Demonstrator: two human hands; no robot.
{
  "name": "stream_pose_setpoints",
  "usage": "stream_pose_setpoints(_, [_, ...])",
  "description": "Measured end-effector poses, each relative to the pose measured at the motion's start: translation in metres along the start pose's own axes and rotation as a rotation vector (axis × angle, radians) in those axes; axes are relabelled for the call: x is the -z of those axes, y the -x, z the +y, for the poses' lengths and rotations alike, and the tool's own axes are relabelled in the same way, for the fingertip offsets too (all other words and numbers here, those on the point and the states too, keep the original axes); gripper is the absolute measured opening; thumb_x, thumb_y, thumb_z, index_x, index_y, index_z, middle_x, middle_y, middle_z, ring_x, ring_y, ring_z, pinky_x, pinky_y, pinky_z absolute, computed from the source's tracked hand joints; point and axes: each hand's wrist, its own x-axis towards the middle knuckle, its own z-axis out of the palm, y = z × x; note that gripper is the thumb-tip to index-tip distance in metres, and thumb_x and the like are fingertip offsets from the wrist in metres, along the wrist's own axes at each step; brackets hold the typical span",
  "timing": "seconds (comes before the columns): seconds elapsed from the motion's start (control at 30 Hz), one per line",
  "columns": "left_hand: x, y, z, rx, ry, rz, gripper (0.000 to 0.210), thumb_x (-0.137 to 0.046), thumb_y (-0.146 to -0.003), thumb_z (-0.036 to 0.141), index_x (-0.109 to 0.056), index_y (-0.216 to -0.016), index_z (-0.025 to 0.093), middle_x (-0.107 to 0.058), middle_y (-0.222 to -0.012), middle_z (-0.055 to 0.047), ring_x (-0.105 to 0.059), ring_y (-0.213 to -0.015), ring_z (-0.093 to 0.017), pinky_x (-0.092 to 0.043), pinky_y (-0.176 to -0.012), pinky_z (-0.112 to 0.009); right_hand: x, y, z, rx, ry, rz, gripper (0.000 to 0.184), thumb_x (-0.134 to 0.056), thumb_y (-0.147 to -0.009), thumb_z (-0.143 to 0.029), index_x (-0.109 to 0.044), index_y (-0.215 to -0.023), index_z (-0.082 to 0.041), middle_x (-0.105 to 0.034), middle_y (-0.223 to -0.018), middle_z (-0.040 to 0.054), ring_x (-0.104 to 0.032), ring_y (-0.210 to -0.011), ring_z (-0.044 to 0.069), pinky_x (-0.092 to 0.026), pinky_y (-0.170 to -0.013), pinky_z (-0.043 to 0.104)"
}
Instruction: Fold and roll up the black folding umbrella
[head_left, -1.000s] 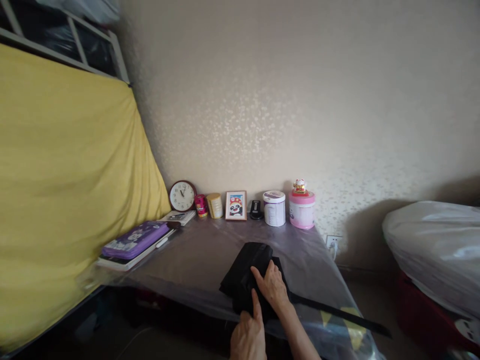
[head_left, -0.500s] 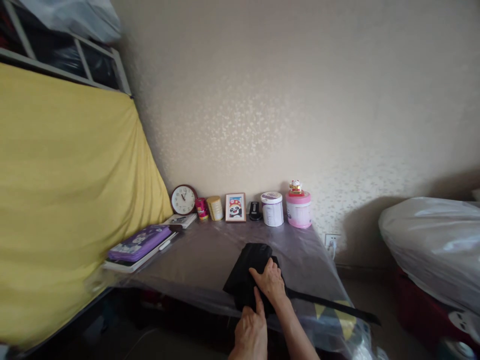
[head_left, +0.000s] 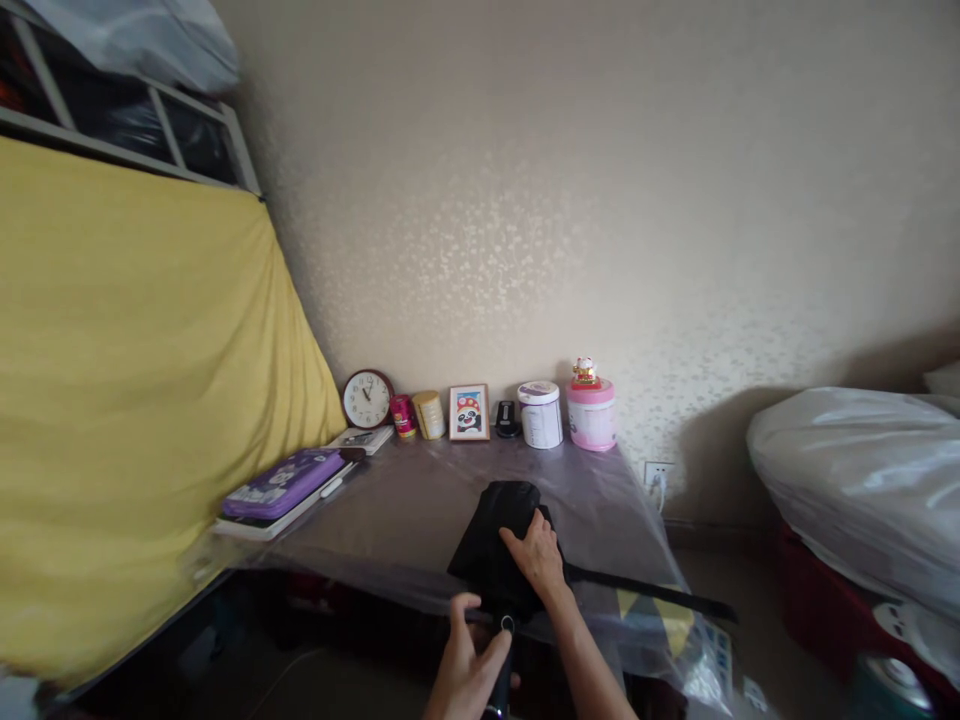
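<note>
1. Gripping the black handle [head_left: 501, 680] of an umbrella [head_left: 484, 535], the person's left hand [head_left: 472, 655] sets its thumb just below a pale ring [head_left: 508, 623], with the index finger crooked up clear of it.
2. Over the umbrella's black cloth lies the right hand [head_left: 540, 555], thumb spread away from the other fingers; from where I stand I cannot tell whether it clasps the cloth or merely rests on it.
3. The umbrella is at the near edge of the tabletop [head_left: 390, 520], its cloth over the surface and its handle jutting out past that edge toward the person. A black strap [head_left: 652, 590] stretches off to the right from beside the right wrist.
4. Along the wall at the back, from left to right, I see a round clock [head_left: 367, 399], a bright pink tin [head_left: 403, 416], a yellow container [head_left: 430, 414], a framed panda picture [head_left: 469, 412], a small black object [head_left: 507, 419], a white canister [head_left: 540, 415] and a pink-lidded canister [head_left: 592, 420] with a lucky-cat figurine [head_left: 585, 374] on top.
5. Over on the left, a purple case [head_left: 285, 482] lies on a white-edged book [head_left: 259, 530], near the yellow cloth [head_left: 135, 380].
6. Beyond the tabletop's right side are a wall socket [head_left: 658, 472] and a plastic-covered bundle [head_left: 855, 480].
</note>
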Motion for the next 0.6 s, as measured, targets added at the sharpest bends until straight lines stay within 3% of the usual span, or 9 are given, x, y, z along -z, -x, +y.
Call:
stream_pose_setpoints(0.1, [-0.002,0.000,-0.007,0.196,0.218,-0.128,0.059,-0.053,-0.068,0.066,-0.041,-0.101,0.019,-0.061,-0.072,-0.001,-0.064,-0.061,-0.017,-0.044,-0.051,-0.023,0.001,0.000,0.001,0.006,-0.007,0.000,0.073,-0.049,-0.079,-0.042,-0.033,-0.133,0.005,-0.052,-0.121,0.0228,-0.048,-0.114,0.035,-0.036,-0.094,0.038])
stream_pose_setpoints(0.23, [-0.004,-0.003,-0.005,0.295,0.319,-0.330,0.053,-0.054,-0.069,0.061,-0.053,-0.097,0.016,-0.058,-0.069,0.000,-0.052,-0.048,-0.006,-0.032,-0.046,-0.017,0.000,0.000,0.003,0.017,-0.021,0.000,0.073,-0.050,-0.079,-0.042,-0.034,-0.132,0.006,-0.054,-0.120,0.0228,-0.048,-0.113,0.035,-0.036,-0.095,0.039])
stream_pose_setpoints(0.37, [-0.010,-0.002,-0.001,0.275,0.209,-0.273,0.039,-0.055,-0.071,0.053,-0.051,-0.090,0.020,-0.047,-0.061,0.008,-0.035,-0.039,-0.002,-0.024,-0.042,-0.016,-0.003,-0.003,0.008,0.036,-0.085,0.008,0.072,-0.052,-0.077,-0.040,-0.038,-0.130,0.006,-0.053,-0.121,0.0245,-0.047,-0.116,0.036,-0.035,-0.096,0.039])
stream_pose_setpoints(0.5, [-0.026,-0.003,-0.002,0.231,-0.018,-0.158,0.031,-0.050,-0.077,0.047,-0.047,-0.092,0.020,-0.046,-0.054,0.008,-0.037,-0.035,-0.005,-0.026,-0.040,-0.017,-0.008,-0.007,0.013,0.019,-0.264,0.031,0.072,-0.055,-0.074,-0.040,-0.041,-0.128,0.005,-0.051,-0.124,0.0260,-0.045,-0.120,0.035,-0.034,-0.099,0.038])
stream_pose_setpoints(0.6, [-0.038,-0.006,-0.004,0.187,-0.229,-0.084,0.032,-0.044,-0.082,0.039,-0.046,-0.105,0.017,-0.047,-0.048,0.007,-0.043,-0.035,-0.010,-0.032,-0.040,-0.021,-0.009,-0.010,0.016,0.006,-0.446,0.058,0.076,-0.055,-0.072,-0.041,-0.037,-0.130,0.005,-0.048,-0.128,0.0265,-0.043,-0.122,0.034,-0.034,-0.100,0.039])
